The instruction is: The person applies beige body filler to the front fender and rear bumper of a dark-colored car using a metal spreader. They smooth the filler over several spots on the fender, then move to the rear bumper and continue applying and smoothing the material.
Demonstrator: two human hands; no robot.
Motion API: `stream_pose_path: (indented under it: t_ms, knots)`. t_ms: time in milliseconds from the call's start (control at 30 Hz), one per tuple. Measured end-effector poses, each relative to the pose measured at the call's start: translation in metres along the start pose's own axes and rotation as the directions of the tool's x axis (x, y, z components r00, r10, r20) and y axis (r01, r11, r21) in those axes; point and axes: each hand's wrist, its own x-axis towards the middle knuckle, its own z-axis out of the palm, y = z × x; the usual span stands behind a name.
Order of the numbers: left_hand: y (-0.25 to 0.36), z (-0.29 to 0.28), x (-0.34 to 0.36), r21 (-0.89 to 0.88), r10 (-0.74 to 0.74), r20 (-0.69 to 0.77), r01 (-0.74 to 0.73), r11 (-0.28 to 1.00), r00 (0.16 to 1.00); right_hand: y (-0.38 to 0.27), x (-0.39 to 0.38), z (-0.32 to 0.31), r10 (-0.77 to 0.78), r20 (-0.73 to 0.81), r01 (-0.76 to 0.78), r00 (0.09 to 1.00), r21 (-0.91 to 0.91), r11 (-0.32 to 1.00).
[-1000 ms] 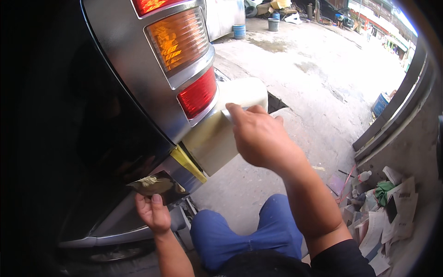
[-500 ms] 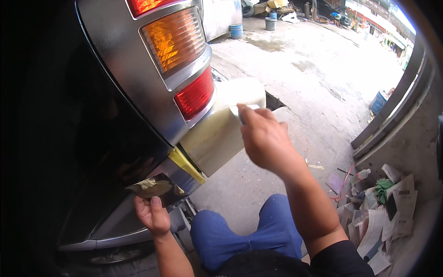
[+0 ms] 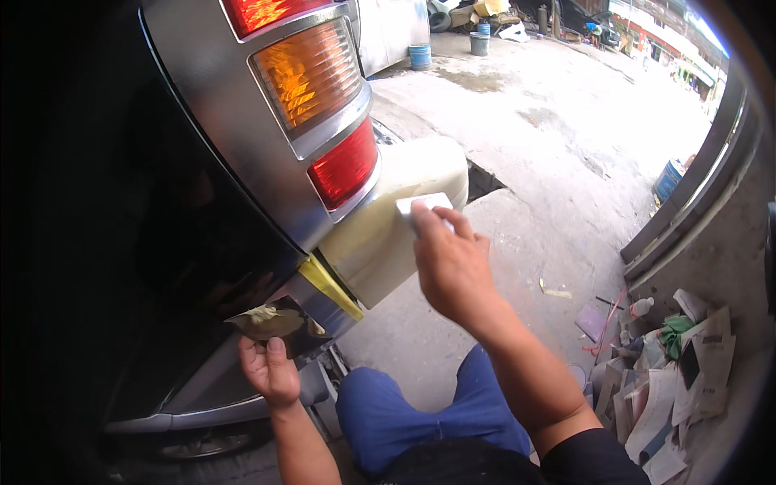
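My right hand is closed on a flat white spreader, whose edge is against or just over the bumper corner. That bumper is coated in cream and yellowish filler. Lower left, my left hand pinches the near edge of a dark, shiny mixing plate. A lump of pale yellow putty sits on the plate, with a smaller dab at its right side. Yellow masking tape covers the body edge beside the bumper. Above the bumper is the tail light, amber and red.
The dark car body fills the left side. At right, a heap of paper and rubbish lies against the wall. A hole opens in the concrete floor behind the bumper. Buckets stand farther off.
My right hand with the spreader has moved slightly left and down along the bumper corner, showing more of the spreader's face. My left hand holds the plate almost still.
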Motion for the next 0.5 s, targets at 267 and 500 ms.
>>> stream_pose_path:
  t_ms: [267, 500]
  knots:
    - [0.023, 0.022, -0.005, -0.093, -0.111, -0.025, 0.108, 0.99, 0.994, -0.015, -0.053, -0.017, -0.212, 0.008, 0.181, 0.977, 0.492, 0.852]
    - [0.035, 0.109, -0.025, -0.435, -0.43, -0.075, 0.359, 0.826, 0.9, -0.004, -0.096, -0.026, -0.396, 0.086, 0.08, 0.914, 0.92, 0.384]
